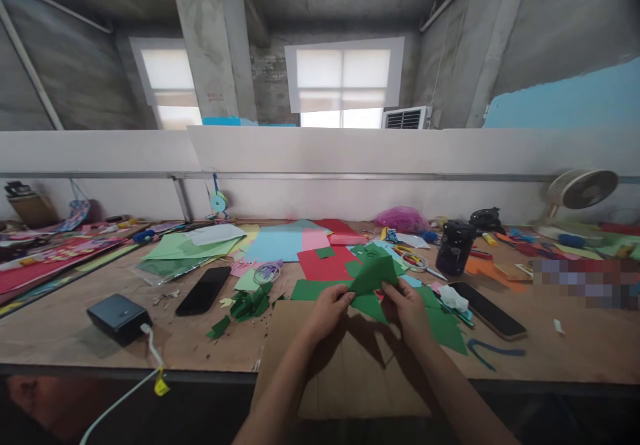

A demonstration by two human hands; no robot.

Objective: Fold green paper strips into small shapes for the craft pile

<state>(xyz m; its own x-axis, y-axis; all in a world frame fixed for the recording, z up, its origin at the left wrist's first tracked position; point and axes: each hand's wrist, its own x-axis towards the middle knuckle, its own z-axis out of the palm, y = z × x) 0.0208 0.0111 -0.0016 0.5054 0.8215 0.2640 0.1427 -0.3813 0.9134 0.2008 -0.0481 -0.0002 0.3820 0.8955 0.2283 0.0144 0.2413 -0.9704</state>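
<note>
Above the brown cardboard (363,395) at the near edge of the workbench (210,355), a folded or curved green paper piece (375,274) is held up between the left hand (327,310) and the right hand (409,313). Most of its visible surface lies to the far side of both sets of fingertips. Its long axis appears to run obliquely, from a narrow near-left end at the left fingertips to a broader far-right end. Both hands touch the piece; the right fingertips are nearer to its visible middle.

Left grip: thumb and fingers brought together, pinching the narrow end. Right grip: thumb and fingers closed on the near-right edge, with a small gap between the two hands. Whether the paper carries a pressed crease cannot be determined from this view.

Beneath and beyond the piece, a flat green strip (315,290) lies along the far edge of the cardboard, with a red sheet (313,268) farther off. Crumpled green offcuts (250,305) lie left of the cardboard. Scissors (414,257) lie to the far right of the hands, beside a black tumbler (455,248)
</note>
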